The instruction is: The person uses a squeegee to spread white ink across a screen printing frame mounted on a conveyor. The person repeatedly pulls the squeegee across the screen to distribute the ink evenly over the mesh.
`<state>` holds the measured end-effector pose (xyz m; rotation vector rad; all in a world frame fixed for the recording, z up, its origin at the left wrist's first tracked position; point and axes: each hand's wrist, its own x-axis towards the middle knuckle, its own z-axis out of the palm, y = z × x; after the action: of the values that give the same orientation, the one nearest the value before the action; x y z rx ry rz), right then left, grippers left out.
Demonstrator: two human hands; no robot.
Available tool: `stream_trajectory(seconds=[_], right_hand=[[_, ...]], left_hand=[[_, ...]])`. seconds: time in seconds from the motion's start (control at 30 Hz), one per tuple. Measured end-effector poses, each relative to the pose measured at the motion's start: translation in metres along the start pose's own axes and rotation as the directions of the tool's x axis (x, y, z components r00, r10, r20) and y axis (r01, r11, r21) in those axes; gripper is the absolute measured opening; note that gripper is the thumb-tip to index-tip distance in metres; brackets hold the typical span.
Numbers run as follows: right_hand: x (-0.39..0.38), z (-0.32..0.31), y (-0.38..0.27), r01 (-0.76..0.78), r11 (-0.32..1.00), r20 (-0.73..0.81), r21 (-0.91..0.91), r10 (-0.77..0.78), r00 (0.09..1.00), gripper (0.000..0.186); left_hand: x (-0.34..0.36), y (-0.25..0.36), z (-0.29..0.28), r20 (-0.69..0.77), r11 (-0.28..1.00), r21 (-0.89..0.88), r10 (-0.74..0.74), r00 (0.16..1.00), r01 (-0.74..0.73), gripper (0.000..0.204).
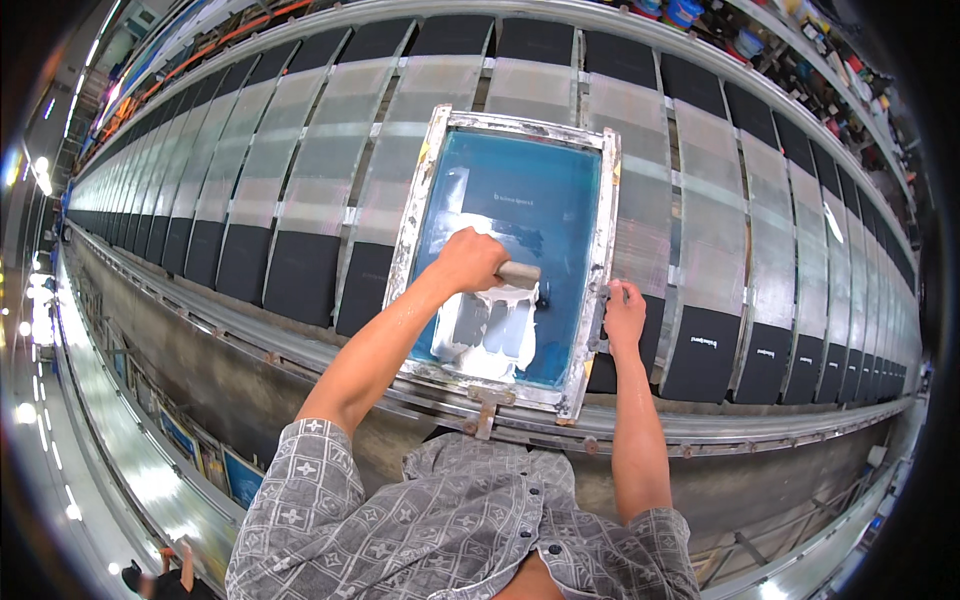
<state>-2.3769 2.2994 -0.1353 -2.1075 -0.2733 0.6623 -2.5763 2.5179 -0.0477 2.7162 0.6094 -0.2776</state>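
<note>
Above a long table [708, 205], the left grip [472, 262] clasps a squeegee [522, 274] jutting rightward, the right grip's [624, 308] closure unclear.

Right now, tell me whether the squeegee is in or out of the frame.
In: the left hand grips the squeegee over the blue mesh, inside all four sides of the frame.

The handle in the left fingers [490, 266] is grey-beige; around them, white ink [490, 363] streaks a blue screen [570, 205] within a whitish, dark-stained frame [611, 180]. Right of the right fingers [618, 292], black fabric pieces [700, 350] bear small white prints. Below all fingers, the grey shirt [320, 470] shows pale floral checks.
</note>
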Motion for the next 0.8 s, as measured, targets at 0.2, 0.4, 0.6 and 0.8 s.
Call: stream_trajectory(seconds=[0.2,0.4,0.6,0.8], right_hand=[[-0.004,0.004,-0.028,0.061,0.996,-0.072,-0.070,-0.066,0.995,0.032],[-0.044,0.043,-0.060,0.290,0.957,-0.133,0.007,-0.286,0.949,0.030],[-0.082,0.149,-0.072,0.355,0.932,-0.168,0.080,-0.338,0.926,0.026],[-0.085,0.175,-0.065,0.284,0.959,-0.166,-0.018,-0.283,0.945,0.026]], left_hand=[[-0.114,0.040,0.065,-0.519,0.994,0.079,0.111,0.847,-0.081,0.039],[-0.176,0.013,0.049,-0.432,0.998,0.050,0.065,0.900,-0.048,0.038],[-0.197,-0.091,0.029,-0.315,1.000,-0.008,0.023,0.949,-0.027,0.032],[-0.203,-0.116,0.031,-0.237,0.994,-0.103,-0.045,0.971,0.021,0.015]])
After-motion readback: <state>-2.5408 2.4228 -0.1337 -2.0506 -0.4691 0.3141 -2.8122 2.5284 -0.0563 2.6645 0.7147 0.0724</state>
